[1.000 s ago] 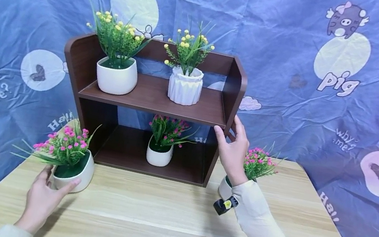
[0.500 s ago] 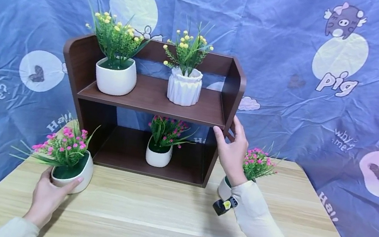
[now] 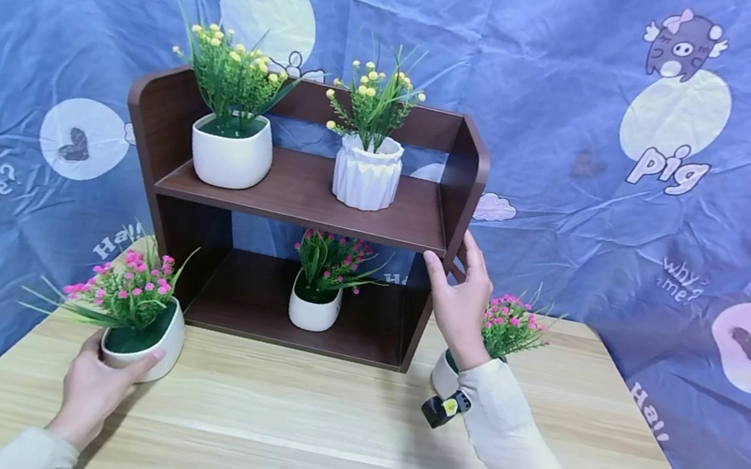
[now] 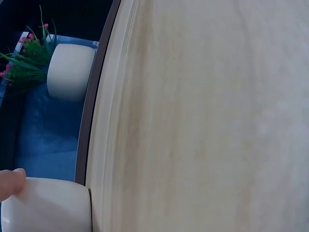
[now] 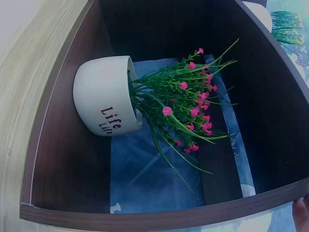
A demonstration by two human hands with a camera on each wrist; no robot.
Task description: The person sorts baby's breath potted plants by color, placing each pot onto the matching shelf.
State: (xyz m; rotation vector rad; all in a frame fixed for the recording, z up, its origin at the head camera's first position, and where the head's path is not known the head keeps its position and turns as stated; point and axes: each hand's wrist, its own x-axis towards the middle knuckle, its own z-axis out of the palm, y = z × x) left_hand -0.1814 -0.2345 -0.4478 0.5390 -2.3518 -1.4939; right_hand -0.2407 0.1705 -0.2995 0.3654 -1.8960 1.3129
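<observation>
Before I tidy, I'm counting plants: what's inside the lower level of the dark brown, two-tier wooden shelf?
One rounded white pot labelled "Life", holding a pink-flowered green plant. The pot covers whatever is directly behind it.

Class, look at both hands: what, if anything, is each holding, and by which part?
The left hand holds a white pot of pink flowers by its outer wall; the right hand grips the brown shelf by its right side panel.
</observation>
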